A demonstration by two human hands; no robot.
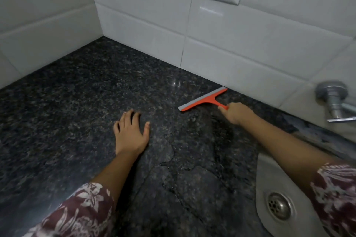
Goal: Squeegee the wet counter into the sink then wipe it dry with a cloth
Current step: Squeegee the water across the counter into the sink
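Risk one: pooled water (185,163) left behind. Likely cause: squeegee (204,99) set far back, one blade end touching or all but touching the tiled wall (240,59), while the broad film lies nearer the front edge and beside the sink (269,169); a single pull toward the basin probably misses the part nearest the left hand. Risk two: streaks or skipped patches, should the blade lift or tilt off the stone. Risk three: water pushed forward over the tabletop (67,102) edge instead of into the basin, if the stroke angle drifts.

Right hand (236,112) clenched round the orange handle, arm stretched out across the sink corner. Left hand (131,132) released, fingers spread, palm down on the dark speckled granite, holding nothing, apparently as a brace.

Squeegee: orange T-shaped frame, short handle, grey rubber blade along the far edge, lying low against the stone at a slant to the wall. Blade condition too small to judge. Drain (279,208) visible at the basin bottom; tap (335,102) mounted on the wall above it. No cloth in view; drying step judged not yet started.
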